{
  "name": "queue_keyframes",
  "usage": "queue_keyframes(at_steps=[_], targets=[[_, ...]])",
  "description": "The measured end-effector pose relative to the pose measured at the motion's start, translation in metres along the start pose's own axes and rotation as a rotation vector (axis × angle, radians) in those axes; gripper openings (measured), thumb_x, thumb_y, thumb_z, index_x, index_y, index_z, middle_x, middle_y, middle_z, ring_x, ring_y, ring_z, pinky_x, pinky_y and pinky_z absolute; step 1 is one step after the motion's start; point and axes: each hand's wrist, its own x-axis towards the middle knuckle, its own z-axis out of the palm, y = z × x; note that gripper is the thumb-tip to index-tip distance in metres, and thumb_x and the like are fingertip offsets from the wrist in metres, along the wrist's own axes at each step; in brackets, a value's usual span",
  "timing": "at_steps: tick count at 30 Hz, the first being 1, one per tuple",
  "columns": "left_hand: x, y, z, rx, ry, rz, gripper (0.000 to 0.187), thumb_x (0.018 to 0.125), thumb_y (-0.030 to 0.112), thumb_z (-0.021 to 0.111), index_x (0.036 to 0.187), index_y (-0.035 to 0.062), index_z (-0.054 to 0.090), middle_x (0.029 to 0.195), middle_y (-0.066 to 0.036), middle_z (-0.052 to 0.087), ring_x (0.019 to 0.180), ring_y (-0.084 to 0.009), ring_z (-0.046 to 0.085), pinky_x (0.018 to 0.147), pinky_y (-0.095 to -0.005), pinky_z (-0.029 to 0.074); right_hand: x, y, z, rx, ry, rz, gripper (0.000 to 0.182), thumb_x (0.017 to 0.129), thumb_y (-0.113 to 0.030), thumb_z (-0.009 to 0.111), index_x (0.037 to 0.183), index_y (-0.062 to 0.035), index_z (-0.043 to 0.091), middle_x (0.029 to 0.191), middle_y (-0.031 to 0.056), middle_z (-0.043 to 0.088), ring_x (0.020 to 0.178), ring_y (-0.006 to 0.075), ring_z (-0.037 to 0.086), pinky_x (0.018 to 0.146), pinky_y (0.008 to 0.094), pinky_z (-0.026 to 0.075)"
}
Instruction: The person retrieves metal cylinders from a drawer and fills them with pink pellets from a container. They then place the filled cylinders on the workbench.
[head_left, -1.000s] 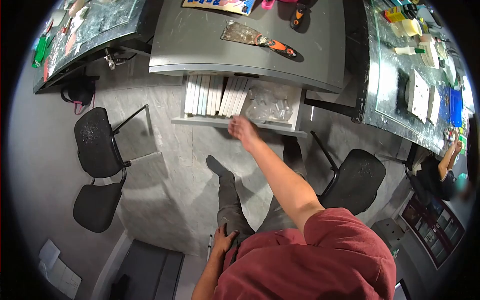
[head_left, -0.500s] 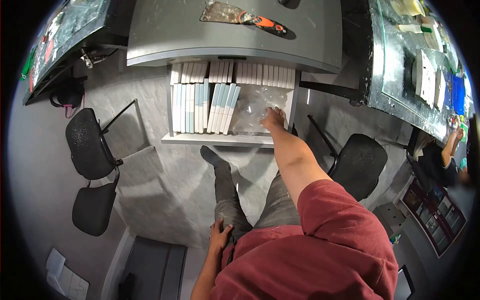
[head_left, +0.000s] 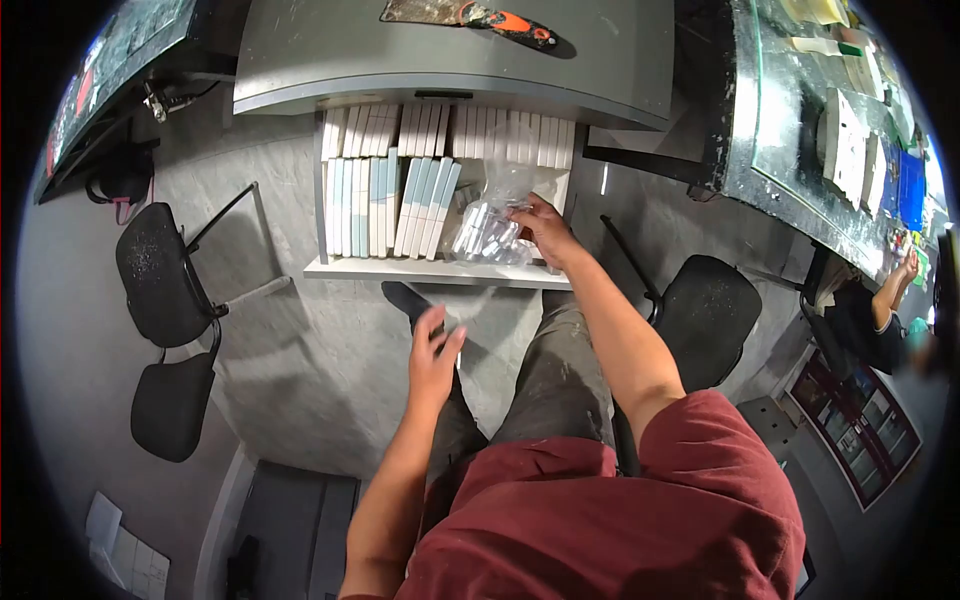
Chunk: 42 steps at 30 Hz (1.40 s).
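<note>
Near the right front corner of the open drawer [head_left: 425, 268], the thumb and fingers of the right hand [head_left: 548, 234] pinch a clear plastic bag [head_left: 488, 236]. Its lower part lies within the drawer, close to the front edge, with shiny contents too indistinct to name; its crumpled upper part rises toward the back. Out beyond the drawer's front edge, the left hand [head_left: 431, 362] hangs over the person's left leg, thumb and fingers spread and slightly blurred.

Left of the bag, a front row of white and pale-blue blocks [head_left: 372, 210] reaches the drawer's left edge, its rightmost ones leaning right. Along the back edge stands a second row of white blocks [head_left: 360, 132]. Above the drawer, on the grey cabinet top [head_left: 330, 45], lies a scraper [head_left: 480, 16] with an orange-and-black handle. Black chairs stand at either side, and another person [head_left: 872, 318] sits beyond the right-hand workbench [head_left: 775, 160].
</note>
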Motion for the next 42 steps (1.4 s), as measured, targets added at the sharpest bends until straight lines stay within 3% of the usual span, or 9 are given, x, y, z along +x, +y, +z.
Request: queue_keyframes(at_steps=[3, 14, 19, 21, 23, 27, 34, 37, 42], targets=[[0.042, 0.042, 0.027, -0.249, -0.031, -0.022, 0.067, 0.085, 0.024, 0.075, 0.138, 0.0021, 0.041, 0.127, -0.013, 0.053, 0.119, -0.0239, 0.052, 0.099, -0.0383, 0.044, -0.019, -0.024, 0.024, 0.081, -0.055, 0.052, 0.021, 0.09, -0.016, 0.067, 0.106, -0.0095, 0.056, 0.103, 0.0024, 0.065, 0.09, 0.0117, 0.061, 0.081, 0.0287, 0.049], [0.073, 0.084, 0.019, -0.716, 0.025, -0.115, 0.049, 0.084, 0.013, 0.074, 0.126, 0.0087, 0.048, 0.121, -0.005, 0.056, 0.11, -0.0166, 0.056, 0.093, -0.036, 0.046, -0.043, -0.059, 0.052, -0.055, -0.234, 0.02, 0.043, 0.088, -0.018, 0.069, 0.125, -0.0009, 0.054, 0.113, 0.0075, 0.061, 0.104, 0.0187, 0.057, 0.093, 0.0337, 0.045], [0.075, 0.095, 0.008, -0.583, 0.098, -0.114, 0.05, 0.085, 0.013, 0.073, 0.128, 0.008, 0.048, 0.119, -0.005, 0.058, 0.108, -0.0153, 0.056, 0.09, -0.0335, 0.046, -0.058, -0.08, 0.041, -0.728, 0.39, -0.878, 0.084, 0.066, -0.027, 0.084, 0.134, -0.0086, 0.038, 0.103, 0.0115, 0.05, 0.1, 0.0194, 0.046, 0.088, 0.0348, 0.04], [0.077, 0.091, 0.004, -0.577, 0.083, -0.111, 0.054, 0.085, 0.017, 0.075, 0.13, 0.0081, 0.047, 0.118, -0.005, 0.058, 0.108, -0.0153, 0.057, 0.09, -0.0329, 0.046, -0.068, -0.112, 0.059, -0.618, 0.449, -0.945, 0.062, 0.068, -0.025, 0.082, 0.12, -0.01, 0.052, 0.106, 0.0091, 0.053, 0.107, 0.0206, 0.044, 0.088, 0.0343, 0.039], [0.079, 0.096, 0.003, -0.599, 0.08, -0.158, 0.053, 0.086, 0.021, 0.075, 0.129, 0.007, 0.049, 0.118, -0.005, 0.059, 0.107, -0.0154, 0.057, 0.089, -0.0328, 0.047, -0.06, -0.13, 0.054, -1.273, 0.389, -1.002, 0.041, 0.073, -0.026, 0.081, 0.104, -0.0053, 0.066, 0.108, 0.0045, 0.058, 0.106, 0.0226, 0.048, 0.089, 0.0361, 0.04], [0.08, 0.096, -0.002, -0.657, 0.038, -0.154, 0.052, 0.087, 0.024, 0.074, 0.129, 0.0057, 0.05, 0.119, -0.005, 0.059, 0.107, -0.0157, 0.058, 0.087, -0.0324, 0.047, -0.051, -0.145, 0.046, -1.19, 0.042, -0.878, 0.021, 0.077, -0.025, 0.078, 0.083, -0.0059, 0.071, 0.102, 0.0055, 0.067, 0.101, 0.0264, 0.057, 0.093, 0.0382, 0.041], [0.081, 0.096, -0.011, -0.566, -0.007, -0.144, 0.049, 0.089, 0.025, 0.071, 0.128, 0.0039, 0.051, 0.12, -0.005, 0.059, 0.109, -0.0153, 0.056, 0.088, -0.0321, 0.045, -0.038, -0.155, 0.036, -0.351, -0.541, -0.197, 0.034, 0.092, -0.017, 0.043, 0.108, 0.0019, 0.067, 0.109, 0.0149, 0.068, 0.115, 0.0271, 0.057, 0.103, 0.0406, 0.038], [0.084, 0.095, -0.013, -0.512, -0.002, -0.146, 0.048, 0.089, 0.022, 0.07, 0.129, 0.0038, 0.051, 0.118, -0.005, 0.06, 0.107, -0.0145, 0.057, 0.089, -0.0303, 0.044, -0.022, -0.145, 0.039, -0.584, -0.667, -0.467, 0.042, 0.093, -0.021, 0.037, 0.111, 0.0053, 0.064, 0.11, 0.0184, 0.067, 0.123, 0.0293, 0.052, 0.107, 0.0421, 0.034], [0.083, 0.088, -0.014, -0.444, 0.012, -0.133, 0.047, 0.088, 0.016, 0.069, 0.129, 0.0026, 0.051, 0.116, -0.006, 0.06, 0.104, -0.0137, 0.057, 0.091, -0.0285, 0.043, -0.031, -0.147, 0.058, -0.496, -0.628, -0.104, 0.03, 0.087, -0.005, 0.055, 0.115, -0.0019, 0.067, 0.088, 0.0121, 0.07, 0.073, 0.0193, 0.068, 0.072, 0.0329, 0.055]])
